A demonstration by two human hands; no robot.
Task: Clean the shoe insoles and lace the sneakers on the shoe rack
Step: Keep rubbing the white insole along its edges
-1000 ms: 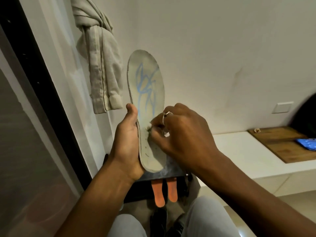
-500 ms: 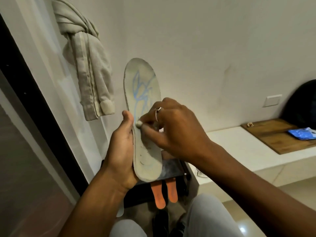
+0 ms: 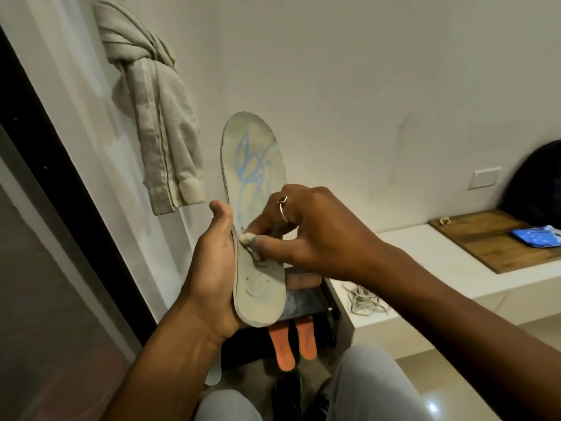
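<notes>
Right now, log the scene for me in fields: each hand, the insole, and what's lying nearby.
left hand: grips the insole by its left edge
right hand: pinches a white wad against the insole's middle
insole: upright, toe up, pale with blue marking
orange insoles: two, side by side, poking from the black rack
laces: loose heap on the white ledge
board: wooden, on the ledge, blue pack on it
</notes>
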